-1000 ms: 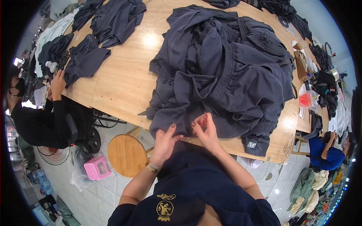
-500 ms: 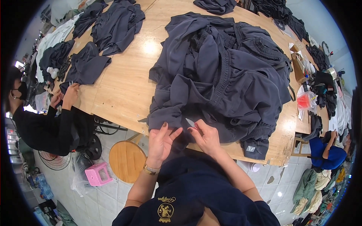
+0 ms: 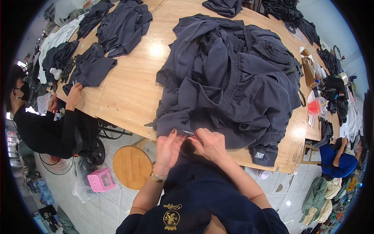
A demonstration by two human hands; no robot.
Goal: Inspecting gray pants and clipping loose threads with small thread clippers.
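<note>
A heap of dark grey garments (image 3: 257, 82) with gathered elastic waistbands lies in front of me on the wooden table. My left hand (image 3: 166, 153) pinches the near edge of one grey garment (image 3: 171, 124), thumb on top of the cloth and fingers partly hidden under it. In my right hand (image 3: 210, 145) are small red-handled thread snips (image 3: 187, 132), mostly covered by the fingers. Their metal blades point left and lie close to my left fingertips at the cloth edge. Whether the blades touch a thread is too small to see.
At the left a co-worker in black (image 3: 50, 128) handles another dark garment (image 3: 91, 68). A round wooden stool (image 3: 132, 167) and a pink plastic stool (image 3: 101, 180) stand on the tiled floor. Someone in blue (image 3: 337, 160) sits at the far right.
My right hand has moved left with the snips, bringing the blades to my left fingertips. My left hand stays on the cloth. The co-worker's hands at the left have moved apart.
</note>
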